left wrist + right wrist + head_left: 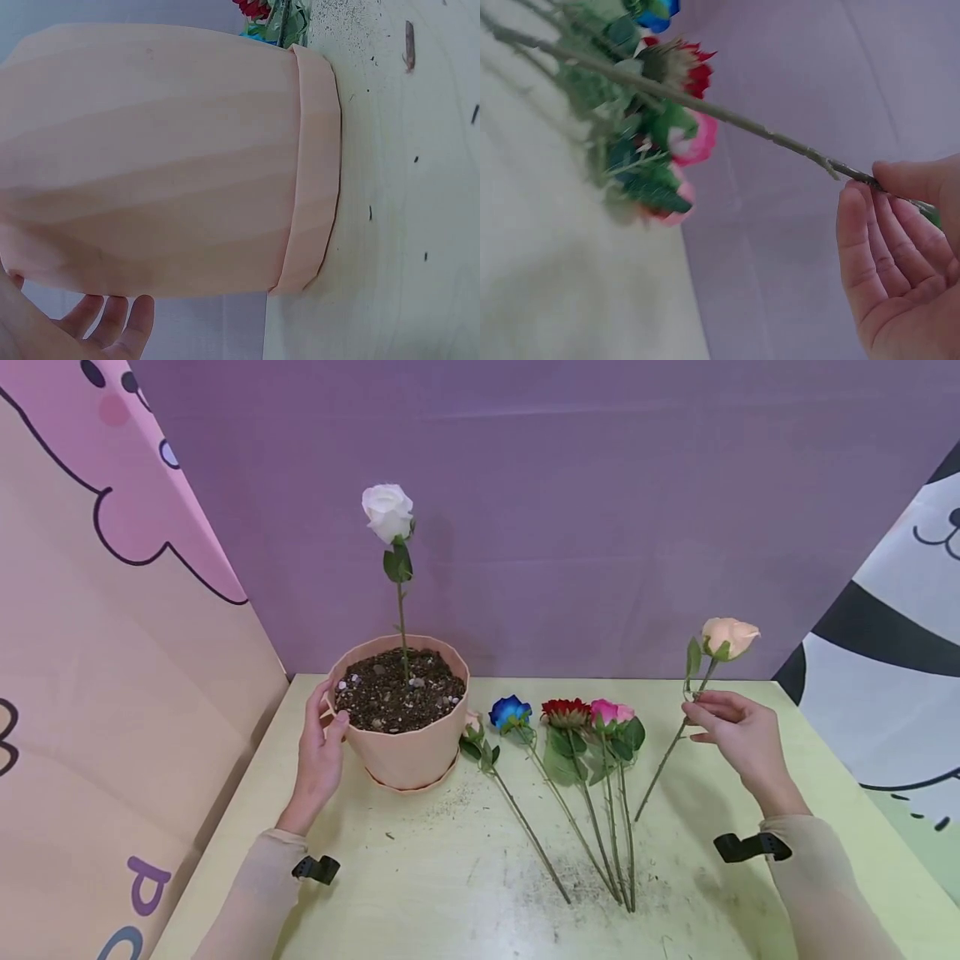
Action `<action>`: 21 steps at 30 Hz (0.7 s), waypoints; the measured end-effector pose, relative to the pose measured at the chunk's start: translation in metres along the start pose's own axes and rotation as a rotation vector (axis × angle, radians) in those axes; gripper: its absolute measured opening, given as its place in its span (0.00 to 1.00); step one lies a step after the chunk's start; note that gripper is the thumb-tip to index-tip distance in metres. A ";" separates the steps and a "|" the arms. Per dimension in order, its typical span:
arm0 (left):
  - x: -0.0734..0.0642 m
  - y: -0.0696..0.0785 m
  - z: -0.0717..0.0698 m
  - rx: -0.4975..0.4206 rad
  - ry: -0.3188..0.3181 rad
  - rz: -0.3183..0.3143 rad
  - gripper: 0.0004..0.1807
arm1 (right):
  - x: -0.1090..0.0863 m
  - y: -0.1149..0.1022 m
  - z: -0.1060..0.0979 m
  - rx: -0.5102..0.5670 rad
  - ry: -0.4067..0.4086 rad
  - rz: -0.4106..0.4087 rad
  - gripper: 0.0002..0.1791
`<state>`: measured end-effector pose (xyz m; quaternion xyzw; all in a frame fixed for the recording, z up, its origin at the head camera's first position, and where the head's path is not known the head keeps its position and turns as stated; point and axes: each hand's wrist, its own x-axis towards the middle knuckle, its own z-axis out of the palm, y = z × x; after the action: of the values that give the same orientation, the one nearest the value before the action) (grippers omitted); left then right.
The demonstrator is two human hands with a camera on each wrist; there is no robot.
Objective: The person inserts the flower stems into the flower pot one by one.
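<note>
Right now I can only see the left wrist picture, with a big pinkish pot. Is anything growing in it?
Observer: Yes, a white rose stands upright in the soil inside the pot.
Operator: Ooh! What's the right grip doing?
Observer: It pinches a peach rose by its stem.
Operator: I can see a bit of a red flower. What's next to it, away from the pot?
Observer: A bright pink flower, lying on the table.

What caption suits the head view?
Left hand touches a round pink pot with a white rose in dark soil; right hand pinches a peach rose by its green stem.
</note>
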<state>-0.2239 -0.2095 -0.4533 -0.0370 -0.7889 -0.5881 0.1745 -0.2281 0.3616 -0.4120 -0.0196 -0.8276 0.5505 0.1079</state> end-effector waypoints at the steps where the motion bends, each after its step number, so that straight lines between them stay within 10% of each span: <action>1: 0.000 0.000 0.000 0.000 0.000 0.000 0.31 | 0.002 -0.004 0.001 0.010 0.004 -0.009 0.16; 21: 0.000 0.001 0.000 0.008 0.003 0.003 0.31 | 0.026 -0.070 0.026 0.119 0.032 -0.108 0.25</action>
<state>-0.2240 -0.2092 -0.4523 -0.0364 -0.7909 -0.5847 0.1768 -0.2530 0.3145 -0.3532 0.0229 -0.7915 0.5915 0.1517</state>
